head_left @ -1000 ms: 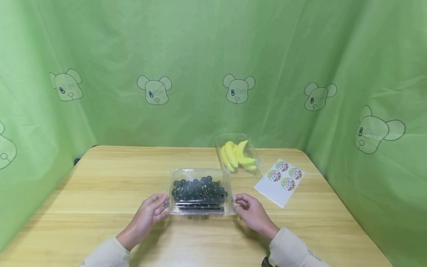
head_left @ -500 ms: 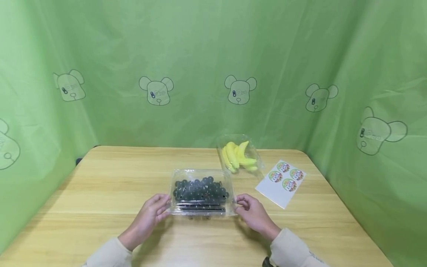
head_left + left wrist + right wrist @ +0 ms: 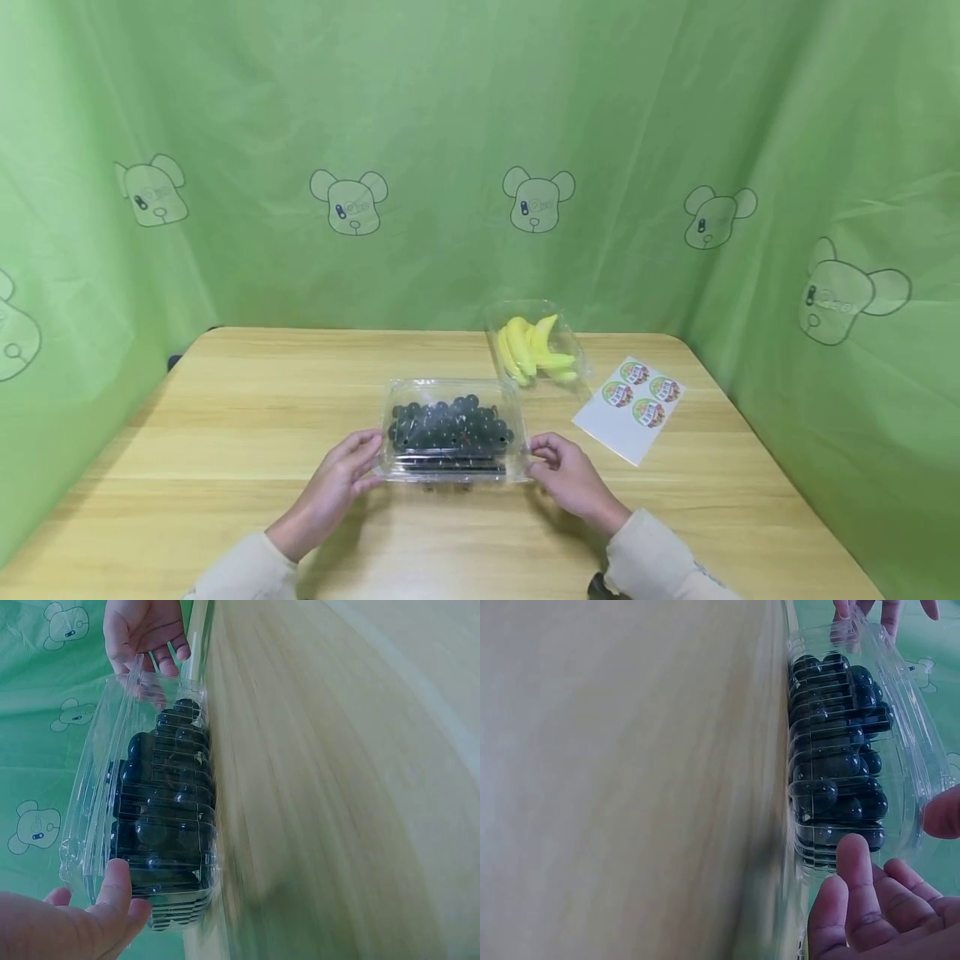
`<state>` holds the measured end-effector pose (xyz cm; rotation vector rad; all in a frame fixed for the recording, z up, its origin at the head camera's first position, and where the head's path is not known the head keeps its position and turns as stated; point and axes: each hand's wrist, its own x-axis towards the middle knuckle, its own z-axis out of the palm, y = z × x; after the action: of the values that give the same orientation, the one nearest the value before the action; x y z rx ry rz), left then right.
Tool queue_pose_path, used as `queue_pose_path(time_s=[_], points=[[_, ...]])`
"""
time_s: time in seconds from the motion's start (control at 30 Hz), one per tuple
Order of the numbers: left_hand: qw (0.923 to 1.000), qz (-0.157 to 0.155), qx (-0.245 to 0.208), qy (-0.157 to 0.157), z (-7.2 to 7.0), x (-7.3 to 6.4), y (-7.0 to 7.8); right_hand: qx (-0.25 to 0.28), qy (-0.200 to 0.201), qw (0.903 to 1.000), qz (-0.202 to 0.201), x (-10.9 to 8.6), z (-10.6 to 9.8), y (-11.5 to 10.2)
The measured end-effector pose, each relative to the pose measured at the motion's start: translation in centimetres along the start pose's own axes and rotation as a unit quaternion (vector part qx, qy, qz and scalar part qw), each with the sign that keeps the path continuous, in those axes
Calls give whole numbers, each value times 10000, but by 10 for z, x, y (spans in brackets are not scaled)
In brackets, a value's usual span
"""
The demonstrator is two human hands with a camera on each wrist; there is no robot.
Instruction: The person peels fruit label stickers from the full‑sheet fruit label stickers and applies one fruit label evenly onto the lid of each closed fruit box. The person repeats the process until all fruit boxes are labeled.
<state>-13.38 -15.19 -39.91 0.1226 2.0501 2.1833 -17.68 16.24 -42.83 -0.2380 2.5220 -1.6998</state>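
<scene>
Two hands [image 3: 332, 483] [image 3: 567, 483] at a clear box [image 3: 453, 478] of dark grapes [image 3: 450, 429]; almost nothing altered in the last second

The box sits on the tabletop [image 3: 247, 417], between the hands; the left hand touches one end, the right hand the other; each grip looks slack, fingers loosely extended rather than curled round the plastic; compared with the earlier head views, only the framing has drifted slightly, while hands and box keep their places, which suggests steadying rather than carrying; the lid covers the grapes, though whether it is latched cannot be told; farther back, bananas [image 3: 521, 346] lie in a second clear container [image 3: 570, 329], with a sticker sheet [image 3: 600, 422] near it.
</scene>
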Motion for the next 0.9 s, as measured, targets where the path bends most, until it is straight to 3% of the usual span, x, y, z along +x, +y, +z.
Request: queue_pose_path(time_s=[0.37,0.9], points=[[9995,-26,321,5,0,2,1,-2,-74,10000,19,0,-2,2],[9998,-53,168,-42,-2,3,-1,-210,-520,9983,-126,3,-11,1]])
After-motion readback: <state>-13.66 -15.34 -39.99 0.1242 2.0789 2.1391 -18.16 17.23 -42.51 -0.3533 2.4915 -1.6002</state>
